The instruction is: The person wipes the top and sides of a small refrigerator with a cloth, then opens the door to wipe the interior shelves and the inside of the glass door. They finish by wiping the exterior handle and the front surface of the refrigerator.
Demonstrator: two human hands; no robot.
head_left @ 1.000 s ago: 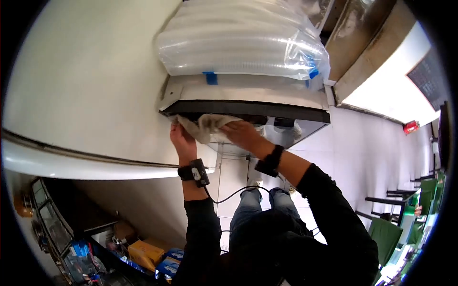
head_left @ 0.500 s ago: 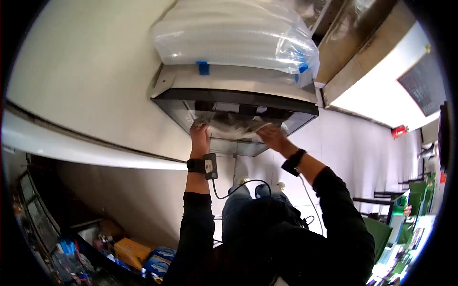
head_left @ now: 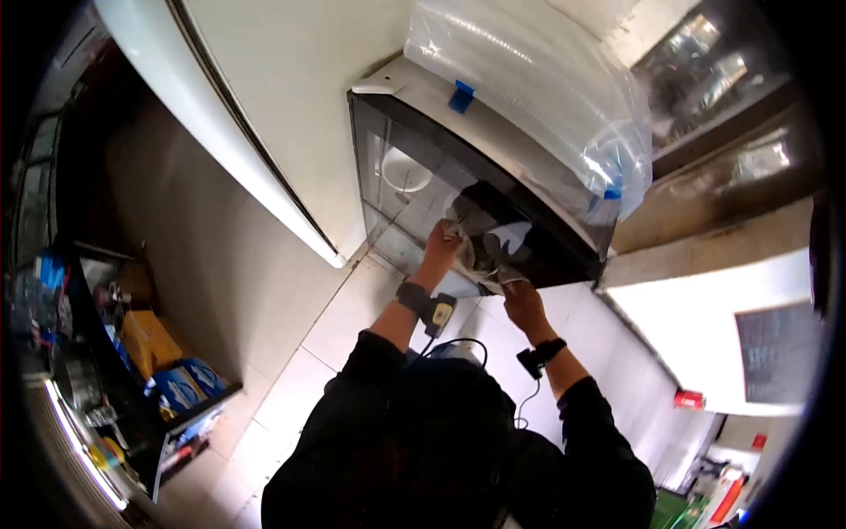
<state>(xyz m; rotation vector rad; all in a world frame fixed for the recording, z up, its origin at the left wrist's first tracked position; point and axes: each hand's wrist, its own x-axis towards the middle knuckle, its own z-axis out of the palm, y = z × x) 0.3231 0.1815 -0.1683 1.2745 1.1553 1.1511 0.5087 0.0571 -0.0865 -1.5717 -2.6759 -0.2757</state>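
A crumpled, greyish cloth (head_left: 477, 257) hangs between my two hands in front of a glass-fronted cabinet (head_left: 423, 141). My left hand (head_left: 445, 245) has its fingers closed on the cloth's upper left end, close to the dark glass. Lower and to the right, my right hand (head_left: 523, 306) pinches the other end near the bottom of the glass. Reflections on the pane make it hard to tell whether the cloth touches it. Each wrist wears a black strap, and the left strap carries a small box (head_left: 440, 313) with a cable.
Clear plastic packaging (head_left: 529, 88) with blue tape rests on the cabinet top. A large white appliance (head_left: 282, 106) stands at the left. Boxes, one yellow (head_left: 150, 342) and some blue (head_left: 187, 384), sit on a shelf at lower left. Pale floor tiles (head_left: 308, 397) lie below.
My view has turned and moved nearer, so the cabinet now appears tilted and more of its glass front shows. Both hands still hold the cloth, with the right now lower than the left.
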